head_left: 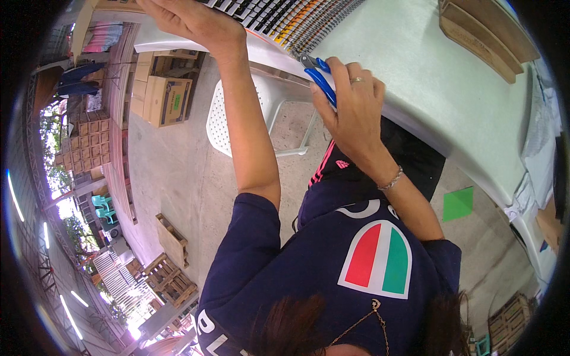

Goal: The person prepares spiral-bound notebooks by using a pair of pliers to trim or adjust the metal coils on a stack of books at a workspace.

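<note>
In my right hand (360, 104), closed around the blue handles, is a pair of wire cutters (320, 83). Their small grey jaws sit at the near corner of a row of wire-bound pads or notebooks (285, 26), by the ends of the coils. Whether the jaws touch a wire is too small to tell. The row shows black, white and orange bands with metal coils and lies on the pale table (409, 65). My left hand (193, 24) reaches to the row's far left side with its fingers stretched out, partly cut off by the upper edge.
A brown wooden or cardboard rack (481, 41) stands on the table at the right, near white plastic sheeting (543, 124). Below the table edge is a white plastic chair (261, 113). Cardboard boxes (163, 98), wooden pallets (169, 279) and a green square (458, 203) are on the floor.
</note>
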`<action>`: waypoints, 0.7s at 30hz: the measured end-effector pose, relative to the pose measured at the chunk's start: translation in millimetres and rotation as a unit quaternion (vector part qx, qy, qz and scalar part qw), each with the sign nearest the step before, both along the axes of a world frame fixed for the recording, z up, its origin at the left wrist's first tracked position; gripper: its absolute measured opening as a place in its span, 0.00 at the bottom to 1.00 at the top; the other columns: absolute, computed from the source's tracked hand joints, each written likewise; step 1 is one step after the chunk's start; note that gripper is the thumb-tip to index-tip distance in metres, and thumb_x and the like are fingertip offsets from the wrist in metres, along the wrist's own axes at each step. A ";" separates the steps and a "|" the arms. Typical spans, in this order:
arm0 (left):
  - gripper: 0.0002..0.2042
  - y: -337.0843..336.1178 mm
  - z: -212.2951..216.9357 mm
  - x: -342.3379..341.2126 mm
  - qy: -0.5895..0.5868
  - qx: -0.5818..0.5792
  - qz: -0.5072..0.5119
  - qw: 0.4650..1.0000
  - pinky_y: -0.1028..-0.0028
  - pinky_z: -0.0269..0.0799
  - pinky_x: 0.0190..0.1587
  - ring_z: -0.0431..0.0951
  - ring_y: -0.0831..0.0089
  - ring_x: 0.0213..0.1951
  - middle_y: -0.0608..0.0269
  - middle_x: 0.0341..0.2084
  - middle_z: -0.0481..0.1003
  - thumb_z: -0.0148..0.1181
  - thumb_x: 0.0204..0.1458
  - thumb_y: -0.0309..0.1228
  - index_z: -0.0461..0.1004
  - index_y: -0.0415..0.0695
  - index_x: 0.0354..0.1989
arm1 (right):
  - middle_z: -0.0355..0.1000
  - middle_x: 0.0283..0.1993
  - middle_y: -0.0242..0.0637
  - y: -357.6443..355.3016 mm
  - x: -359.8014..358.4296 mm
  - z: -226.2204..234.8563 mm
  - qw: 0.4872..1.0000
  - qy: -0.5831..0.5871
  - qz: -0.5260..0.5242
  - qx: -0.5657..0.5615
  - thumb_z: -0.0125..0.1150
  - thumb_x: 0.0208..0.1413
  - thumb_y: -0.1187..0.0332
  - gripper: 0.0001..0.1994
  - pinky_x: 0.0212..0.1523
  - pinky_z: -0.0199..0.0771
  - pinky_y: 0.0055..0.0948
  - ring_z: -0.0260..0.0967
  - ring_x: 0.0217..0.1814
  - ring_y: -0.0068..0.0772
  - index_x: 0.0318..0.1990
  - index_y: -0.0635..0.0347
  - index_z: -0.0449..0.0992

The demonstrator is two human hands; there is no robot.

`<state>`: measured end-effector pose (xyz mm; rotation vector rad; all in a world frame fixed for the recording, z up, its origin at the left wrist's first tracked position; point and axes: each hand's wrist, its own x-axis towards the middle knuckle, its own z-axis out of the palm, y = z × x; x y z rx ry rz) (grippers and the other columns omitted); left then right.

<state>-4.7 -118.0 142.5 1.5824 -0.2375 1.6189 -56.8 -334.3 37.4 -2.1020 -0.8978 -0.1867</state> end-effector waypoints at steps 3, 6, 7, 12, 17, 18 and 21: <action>0.23 -1.5 -1.7 0.7 0.004 0.005 0.012 1.000 0.77 0.75 0.37 0.77 0.75 0.33 0.59 0.33 0.77 0.42 0.72 0.45 0.76 0.37 0.43 | 0.69 0.33 0.37 -7.5 24.8 22.4 0.857 0.481 0.166 0.079 0.60 0.62 0.57 0.17 0.43 0.63 0.34 0.69 0.35 0.37 0.49 0.60 0.72; 0.22 -3.2 -5.6 2.8 -0.014 -0.071 -0.030 0.997 0.77 0.75 0.38 0.77 0.75 0.33 0.59 0.33 0.77 0.42 0.72 0.45 0.76 0.37 0.44 | 0.69 0.32 0.37 -16.7 34.2 39.8 0.869 0.470 0.149 0.047 0.60 0.62 0.58 0.16 0.45 0.63 0.39 0.69 0.33 0.39 0.49 0.59 0.72; 0.22 -9.7 -12.2 10.3 -0.038 -0.151 -0.087 0.984 0.77 0.75 0.38 0.77 0.75 0.33 0.59 0.33 0.77 0.42 0.72 0.45 0.76 0.37 0.44 | 0.69 0.33 0.38 -17.5 19.3 31.1 0.957 0.275 0.092 0.011 0.61 0.61 0.58 0.16 0.47 0.62 0.41 0.69 0.35 0.40 0.50 0.59 0.72; 0.22 1.8 0.0 -1.8 -0.003 0.002 -0.001 1.000 0.76 0.76 0.39 0.77 0.73 0.33 0.57 0.34 0.77 0.42 0.71 0.45 0.76 0.37 0.44 | 0.68 0.44 0.44 -10.8 0.8 11.3 0.997 -0.051 -0.049 -0.025 0.63 0.59 0.58 0.21 0.55 0.54 0.51 0.63 0.49 0.43 0.56 0.58 0.72; 0.23 -3.4 -1.8 1.8 0.001 -0.016 -0.025 1.000 0.76 0.76 0.39 0.78 0.73 0.33 0.56 0.34 0.78 0.42 0.71 0.45 0.76 0.36 0.44 | 0.69 0.52 0.45 -5.4 3.4 3.3 0.998 -0.038 -0.035 -0.028 0.61 0.61 0.57 0.23 0.60 0.51 0.48 0.60 0.56 0.46 0.60 0.59 0.70; 0.23 -3.2 -4.7 1.4 -0.003 -0.088 -0.091 0.992 0.76 0.76 0.39 0.78 0.73 0.33 0.56 0.33 0.78 0.42 0.71 0.45 0.76 0.36 0.44 | 0.69 0.52 0.45 -5.1 3.0 3.7 0.998 -0.035 -0.034 -0.028 0.61 0.61 0.58 0.23 0.60 0.51 0.48 0.60 0.56 0.46 0.60 0.59 0.71; 0.23 -2.7 -8.7 -0.2 -0.007 -0.152 -0.148 0.977 0.77 0.75 0.38 0.78 0.74 0.33 0.57 0.33 0.78 0.42 0.72 0.45 0.76 0.36 0.43 | 0.68 0.51 0.45 -5.3 2.1 2.9 0.999 -0.031 -0.034 -0.024 0.63 0.60 0.58 0.23 0.59 0.51 0.49 0.60 0.55 0.46 0.59 0.58 0.71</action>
